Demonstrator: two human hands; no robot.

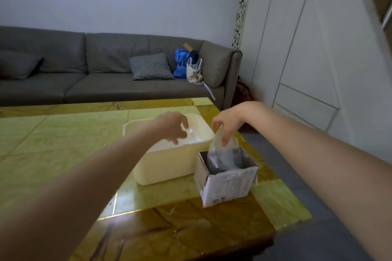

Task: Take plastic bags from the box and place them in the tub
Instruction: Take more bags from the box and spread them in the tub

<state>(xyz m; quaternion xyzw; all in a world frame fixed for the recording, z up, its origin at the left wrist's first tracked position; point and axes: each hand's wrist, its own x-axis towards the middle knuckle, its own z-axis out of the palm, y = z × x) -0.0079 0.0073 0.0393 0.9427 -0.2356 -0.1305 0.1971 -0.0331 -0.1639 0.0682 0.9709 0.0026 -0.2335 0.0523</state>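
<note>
Yellow-green tiled table (63, 133) at frame centre carries the tub (169, 163) and, right of it, the box (227, 184), where the right hand (229, 121) pinches a plastic bag (222, 150) half-drawn out while the left hand (174, 125), fingers loosely curled over clear plastic in the tub, seemingly grips nothing; next, lift the bag clear and carry it left.

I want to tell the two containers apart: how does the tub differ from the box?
The tub is cream plastic with rounded corners; the box is printed cardboard with square edges. The tub is wider and lower, the box narrower. A plastic bag sticks up from the box, pinched by the right hand. Both stand open-topped on the table.
</note>
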